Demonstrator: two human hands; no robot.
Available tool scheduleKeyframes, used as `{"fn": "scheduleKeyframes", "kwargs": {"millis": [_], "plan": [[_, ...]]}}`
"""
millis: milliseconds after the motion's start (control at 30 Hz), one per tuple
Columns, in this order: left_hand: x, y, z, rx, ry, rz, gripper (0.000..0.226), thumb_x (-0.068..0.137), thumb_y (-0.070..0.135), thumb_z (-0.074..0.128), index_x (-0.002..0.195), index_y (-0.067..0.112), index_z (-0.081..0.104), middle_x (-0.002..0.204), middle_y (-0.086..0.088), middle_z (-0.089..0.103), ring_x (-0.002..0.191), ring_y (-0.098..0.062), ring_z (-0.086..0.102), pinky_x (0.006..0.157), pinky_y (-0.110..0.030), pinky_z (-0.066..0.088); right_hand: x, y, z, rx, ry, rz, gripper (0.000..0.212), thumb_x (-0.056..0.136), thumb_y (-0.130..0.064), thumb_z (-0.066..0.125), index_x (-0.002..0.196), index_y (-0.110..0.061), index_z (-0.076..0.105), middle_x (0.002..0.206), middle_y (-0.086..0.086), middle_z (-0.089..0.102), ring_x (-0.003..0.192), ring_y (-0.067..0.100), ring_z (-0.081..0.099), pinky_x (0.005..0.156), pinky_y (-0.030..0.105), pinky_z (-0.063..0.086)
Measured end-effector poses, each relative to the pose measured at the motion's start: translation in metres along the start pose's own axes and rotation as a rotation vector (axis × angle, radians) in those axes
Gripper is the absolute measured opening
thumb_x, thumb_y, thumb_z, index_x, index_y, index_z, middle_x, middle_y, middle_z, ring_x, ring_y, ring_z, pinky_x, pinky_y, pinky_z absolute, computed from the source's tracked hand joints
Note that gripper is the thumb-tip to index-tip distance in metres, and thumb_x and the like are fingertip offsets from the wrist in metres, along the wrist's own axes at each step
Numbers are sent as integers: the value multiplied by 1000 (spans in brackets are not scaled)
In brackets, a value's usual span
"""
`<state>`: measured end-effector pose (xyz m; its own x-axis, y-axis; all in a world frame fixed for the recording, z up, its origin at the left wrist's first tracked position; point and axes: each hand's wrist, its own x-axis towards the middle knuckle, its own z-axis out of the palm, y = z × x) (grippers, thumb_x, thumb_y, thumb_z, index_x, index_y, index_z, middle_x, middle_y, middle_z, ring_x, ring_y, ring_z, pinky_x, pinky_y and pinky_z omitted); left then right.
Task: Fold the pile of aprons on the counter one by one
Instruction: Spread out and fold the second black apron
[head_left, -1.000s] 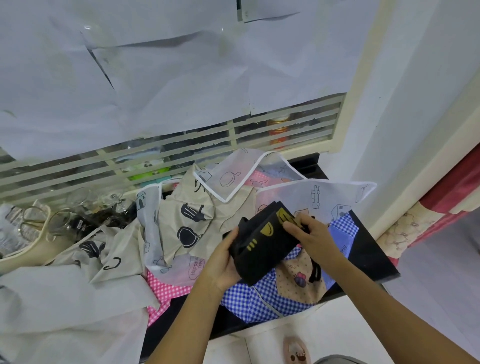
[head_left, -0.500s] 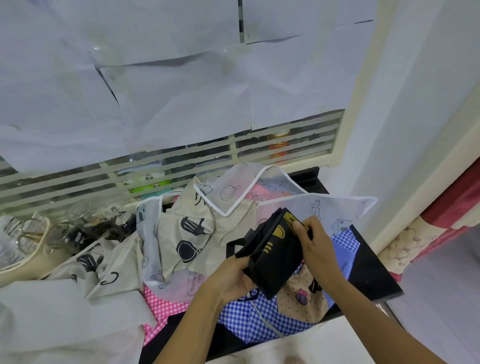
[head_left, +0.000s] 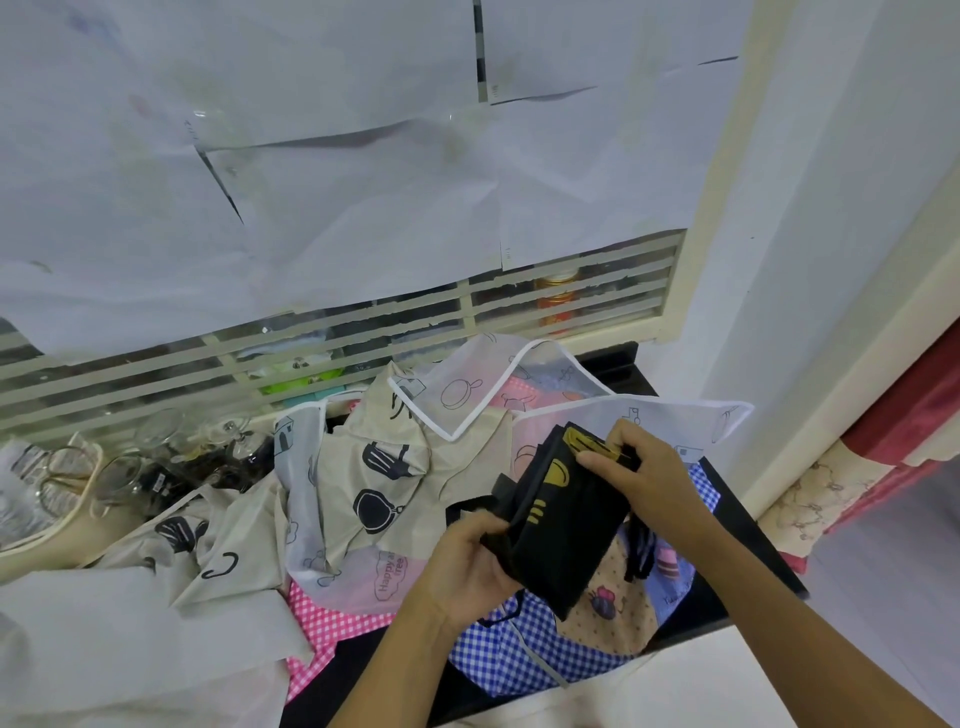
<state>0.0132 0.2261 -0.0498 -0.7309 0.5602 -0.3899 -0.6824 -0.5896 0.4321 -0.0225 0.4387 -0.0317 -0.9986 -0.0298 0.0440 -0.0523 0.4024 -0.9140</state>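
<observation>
Since a second ago the black apron (head_left: 566, 535) has tipped from lying fairly flat to standing more on edge, and the left hand (head_left: 467, 566) has slid down to its lower left side. The apron is held clear above the pile, over the blue checked apron (head_left: 519, 649) at the right end of the counter (head_left: 753, 545), and is already folded into a thick packet. The left hand's fingers curl round the packet's edge. The right hand (head_left: 644, 478) pinches the top corner by the yellow marking, thumb on the near face. To finish well, I judge the edges want lining up first, then both hands pressing the layers flat so the packet does not spring open. A black strap (head_left: 640, 551) hangs loose below the right hand; it is best tucked inside before the last fold, or it could snag on the pile.
</observation>
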Motion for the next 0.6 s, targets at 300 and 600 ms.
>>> {"fn": "scheduleKeyframes", "kwargs": {"millis": [300, 600], "plan": [[-8, 19, 20, 441, 107, -26, 46, 65, 10, 77, 108, -3, 63, 105, -18, 70, 96, -27, 68, 78, -33, 56, -7, -6, 11, -199, 82, -12, 42, 85, -43, 63, 75, -4, 50, 69, 16, 56, 67, 28, 53, 63, 42, 45], [-7, 21, 19, 191, 308, 113, 36, 72, 4, 64, 108, 3, 56, 116, -22, 65, 99, -31, 66, 75, -37, 56, -14, -17, 1, 716, -80, 540, 67, 94, -63, 22, 108, -12, 63, 62, 8, 60, 44, 12, 45, 40, 21, 37]]}}
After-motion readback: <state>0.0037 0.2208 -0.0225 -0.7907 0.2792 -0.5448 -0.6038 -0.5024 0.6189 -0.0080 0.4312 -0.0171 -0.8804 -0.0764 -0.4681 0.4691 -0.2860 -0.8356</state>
